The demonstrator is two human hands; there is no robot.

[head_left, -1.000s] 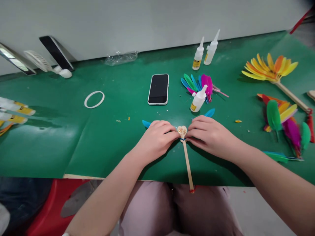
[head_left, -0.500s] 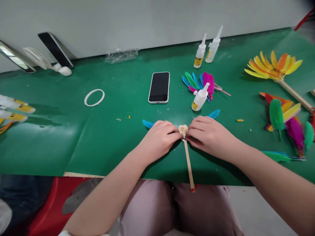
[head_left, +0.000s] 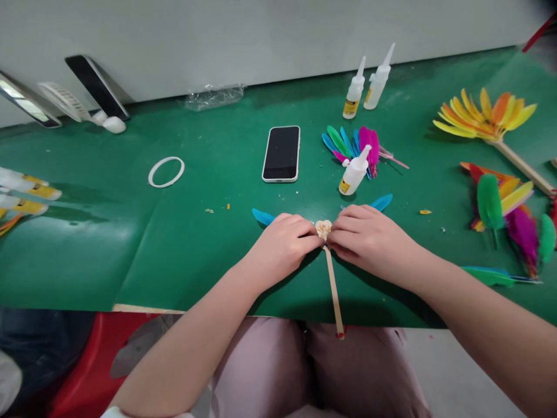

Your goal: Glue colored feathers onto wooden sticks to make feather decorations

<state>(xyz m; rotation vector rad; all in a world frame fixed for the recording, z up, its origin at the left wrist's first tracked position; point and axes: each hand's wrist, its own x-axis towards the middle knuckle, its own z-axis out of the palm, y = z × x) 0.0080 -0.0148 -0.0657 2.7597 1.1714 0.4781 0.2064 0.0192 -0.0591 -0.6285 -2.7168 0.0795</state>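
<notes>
A wooden stick (head_left: 334, 290) with a small heart-shaped, glue-smeared head (head_left: 324, 227) lies on the table, its lower end sticking out over the front edge. My left hand (head_left: 287, 247) is closed at the left side of the heart, and the tip of a blue feather (head_left: 263, 217) pokes out behind it. On the other side my right hand (head_left: 365, 235) pinches close against the heart, with another blue feather (head_left: 383, 202) showing beyond its knuckles. Fingers cover the quill ends of both feathers.
An uncapped glue bottle (head_left: 353, 173) stands beyond my right hand, by a pile of coloured feathers (head_left: 342, 142). Further off are a phone (head_left: 281, 154) and two glue bottles (head_left: 354, 90). At right lie a yellow feather fan (head_left: 491, 119) and loose feathers (head_left: 489, 200).
My right fingers have shifted slightly left, covering a little more of the heart's lower edge. The right blue feather sticks out slightly further. My left hand barely moves.
</notes>
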